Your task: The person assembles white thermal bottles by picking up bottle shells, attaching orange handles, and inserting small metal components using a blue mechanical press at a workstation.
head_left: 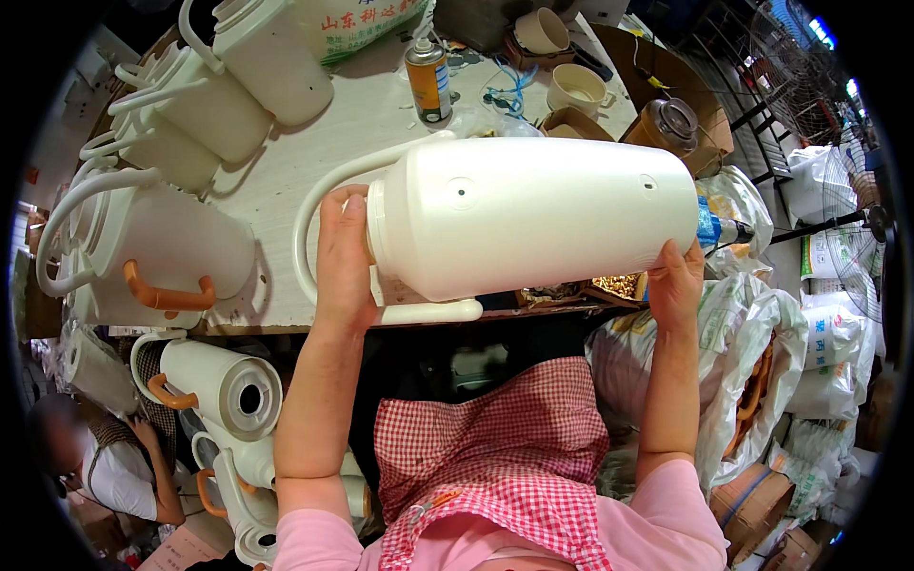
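A white plastic thermos jug shell (543,209) lies sideways between my hands, its neck to the left and its base to the right. My left hand (345,252) grips it at the neck, inside the loop of its white carrying handle (307,205). At the base end, my right hand (678,276) supports the lower edge with thumb and fingers. Two small holes show on the shell's upward side, one near the neck and one near the base. Beyond the base, partly hidden, is a tool with a blue band and dark tip (728,232).
More white jugs (195,228) stand at the table's left, one with an orange side handle (169,288). A spray can (428,81) and cream cups (577,88) stand behind. Jugs (219,381) are stacked below left, near another person (124,466). Bags (752,362) and a fan (852,190) are right.
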